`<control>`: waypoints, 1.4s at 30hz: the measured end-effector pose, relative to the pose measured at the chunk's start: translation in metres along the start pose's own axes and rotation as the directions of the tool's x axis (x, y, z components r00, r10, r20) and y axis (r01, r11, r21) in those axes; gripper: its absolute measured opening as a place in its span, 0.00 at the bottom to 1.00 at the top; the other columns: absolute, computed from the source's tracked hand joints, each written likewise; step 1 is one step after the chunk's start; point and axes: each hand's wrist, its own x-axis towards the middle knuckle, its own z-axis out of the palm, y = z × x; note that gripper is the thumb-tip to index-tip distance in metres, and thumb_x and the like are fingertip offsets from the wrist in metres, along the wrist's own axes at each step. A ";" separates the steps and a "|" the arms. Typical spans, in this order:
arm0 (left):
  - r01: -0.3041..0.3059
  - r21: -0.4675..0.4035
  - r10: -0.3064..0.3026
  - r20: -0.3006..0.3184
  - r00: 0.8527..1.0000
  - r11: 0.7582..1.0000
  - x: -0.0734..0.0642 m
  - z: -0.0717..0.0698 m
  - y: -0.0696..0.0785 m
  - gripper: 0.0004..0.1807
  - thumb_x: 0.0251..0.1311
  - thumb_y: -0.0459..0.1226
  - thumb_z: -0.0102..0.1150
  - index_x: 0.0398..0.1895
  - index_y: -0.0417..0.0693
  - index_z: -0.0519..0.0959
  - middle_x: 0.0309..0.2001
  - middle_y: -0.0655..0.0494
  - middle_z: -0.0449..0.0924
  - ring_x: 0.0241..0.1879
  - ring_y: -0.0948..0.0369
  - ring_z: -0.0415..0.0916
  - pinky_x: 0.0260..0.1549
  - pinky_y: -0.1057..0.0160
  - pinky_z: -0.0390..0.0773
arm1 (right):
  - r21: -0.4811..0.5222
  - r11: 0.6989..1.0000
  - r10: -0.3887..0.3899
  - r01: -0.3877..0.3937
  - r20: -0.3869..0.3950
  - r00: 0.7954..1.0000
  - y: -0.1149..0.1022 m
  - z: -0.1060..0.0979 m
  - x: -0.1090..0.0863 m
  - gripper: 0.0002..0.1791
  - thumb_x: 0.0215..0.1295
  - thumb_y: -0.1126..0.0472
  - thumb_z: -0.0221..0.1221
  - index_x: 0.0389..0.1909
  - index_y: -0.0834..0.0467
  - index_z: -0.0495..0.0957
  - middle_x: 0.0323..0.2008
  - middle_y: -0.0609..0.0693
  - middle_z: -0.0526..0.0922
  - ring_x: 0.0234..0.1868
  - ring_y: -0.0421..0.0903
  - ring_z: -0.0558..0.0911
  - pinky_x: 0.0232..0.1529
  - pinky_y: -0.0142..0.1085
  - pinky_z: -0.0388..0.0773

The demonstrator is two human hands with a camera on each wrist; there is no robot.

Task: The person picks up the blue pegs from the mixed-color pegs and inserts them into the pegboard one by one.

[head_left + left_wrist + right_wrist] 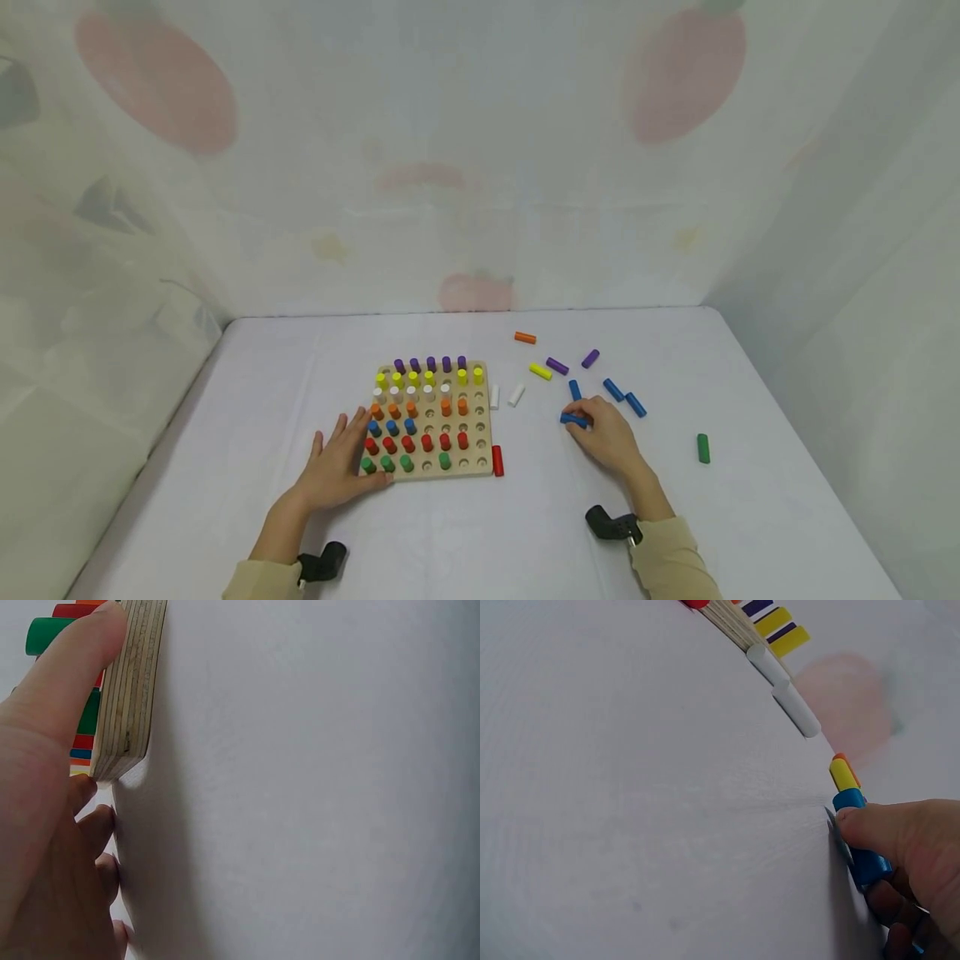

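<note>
A square wooden pegboard [478, 472] lies on the white table, with rows of purple, yellow, white, orange, blue, red and green pegs standing in it; some holes are unfilled. My left hand [335, 472] rests at the board's near left corner, its fingers spread along the left side and its thumb [88, 656] on the front edge. To the right of the board, my right hand [611, 440] pinches a blue peg [868, 859] between thumb and fingers, held lengthwise close over the table. Another blue peg [574, 390] lies just beyond that hand.
Two more blue pegs [613, 389] lie right of the hand. Farther back are purple pegs [557, 366], a yellow peg [540, 372] and an orange peg [525, 337]. White pegs [517, 395] and a red peg [498, 461] lie beside the board; a green peg [702, 448] sits far right.
</note>
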 end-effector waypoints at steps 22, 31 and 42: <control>-0.014 -0.031 0.014 -0.005 1.000 0.999 -0.001 -0.003 0.002 0.60 0.38 0.63 0.65 0.71 0.46 0.50 0.72 0.44 0.47 0.70 0.40 0.37 0.60 0.32 0.30 | 0.111 0.990 -0.073 0.084 -0.098 0.992 -0.020 0.000 0.005 0.11 0.55 0.64 0.62 0.41 0.56 0.79 0.32 0.46 0.79 0.35 0.41 0.76 0.38 0.37 0.77; -0.016 -0.030 0.015 -0.013 1.000 0.999 -0.002 -0.003 0.004 0.59 0.38 0.63 0.66 0.71 0.46 0.51 0.71 0.43 0.48 0.70 0.39 0.38 0.60 0.31 0.31 | 0.141 0.988 -0.052 0.063 -0.082 0.995 -0.035 0.006 0.010 0.10 0.58 0.63 0.61 0.41 0.55 0.78 0.33 0.44 0.80 0.35 0.38 0.76 0.35 0.34 0.75; -0.006 -0.035 0.006 -0.003 1.000 0.999 -0.002 -0.003 0.004 0.60 0.37 0.63 0.66 0.71 0.47 0.50 0.72 0.44 0.47 0.70 0.40 0.37 0.60 0.31 0.31 | 0.189 0.981 -0.054 0.054 -0.003 0.999 -0.057 0.017 0.018 0.11 0.59 0.60 0.61 0.43 0.51 0.76 0.34 0.41 0.79 0.35 0.37 0.76 0.35 0.29 0.75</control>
